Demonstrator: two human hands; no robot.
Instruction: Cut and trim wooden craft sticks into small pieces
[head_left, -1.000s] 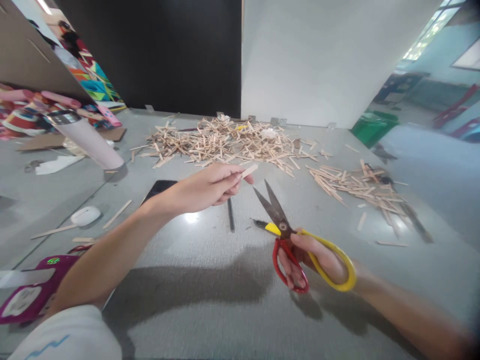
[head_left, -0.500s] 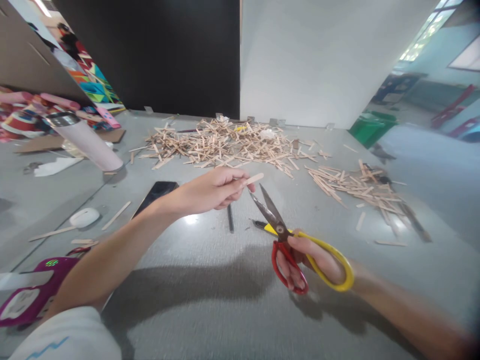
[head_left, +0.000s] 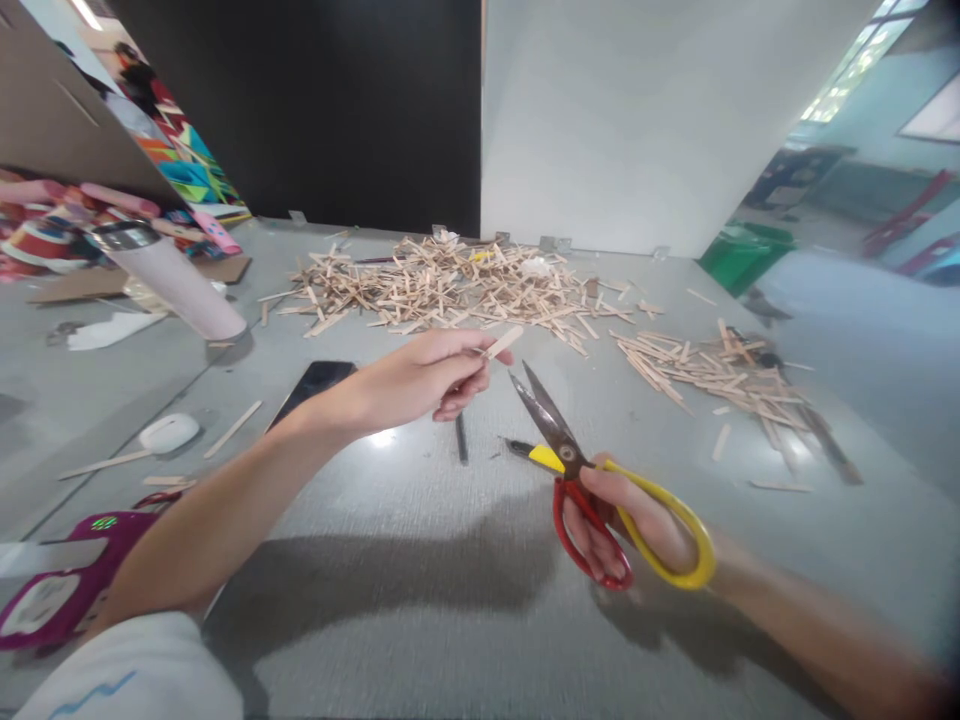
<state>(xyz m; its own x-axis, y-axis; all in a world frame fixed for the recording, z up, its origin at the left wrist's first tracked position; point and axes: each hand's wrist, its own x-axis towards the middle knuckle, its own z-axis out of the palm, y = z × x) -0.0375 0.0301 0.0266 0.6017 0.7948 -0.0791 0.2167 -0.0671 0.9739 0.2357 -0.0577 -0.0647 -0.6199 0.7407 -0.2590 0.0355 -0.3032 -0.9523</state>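
Closest in, at the left, a purple case is partly covered by the forearm on the desk. Now the scissors: they are held by the right hand, thumb passed through the yellow loop, fingers curled in the red one and kept a little spread, presumably so that the blades stay parted. Beyond the pivot, a yellow-and-black cutter is left lying, its far end hidden. And here, just past the blade tips, a wooden stick is pinched by the left hand, fingers closed on one end; the other is left free and turned toward the scissors' side, likely to keep it exposed. No contact with the blades is seen. Under the wrist a phone is half covered. Farther off, a loose bunch of sticks is set apart from the big heap, perhaps to be told from it, the heap being spread before upright panels.
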